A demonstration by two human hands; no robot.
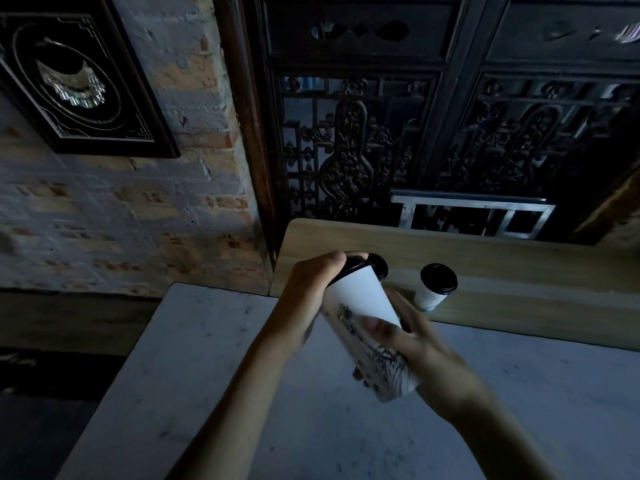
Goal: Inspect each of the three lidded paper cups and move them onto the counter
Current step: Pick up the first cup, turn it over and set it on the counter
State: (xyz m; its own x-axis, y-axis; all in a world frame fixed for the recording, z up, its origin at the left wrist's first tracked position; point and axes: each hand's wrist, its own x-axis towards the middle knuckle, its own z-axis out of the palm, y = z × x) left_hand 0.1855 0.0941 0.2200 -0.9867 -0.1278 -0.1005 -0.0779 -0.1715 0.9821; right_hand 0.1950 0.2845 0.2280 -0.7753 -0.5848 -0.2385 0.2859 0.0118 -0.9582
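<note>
Above a pale marble table (242, 393), two bare hands hold a tall white lidded paper cup (367, 327) tilted, its long axis running from the black lid at upper left to the base at lower right. Left hand (308, 292) curls around the lid end; right hand (415, 344), blurred, wraps the lower body. Just beyond, the raised wooden counter (519, 268) carries a second cup (434, 289) upright and a third (379, 265) mostly hidden, with open room further right.
</note>
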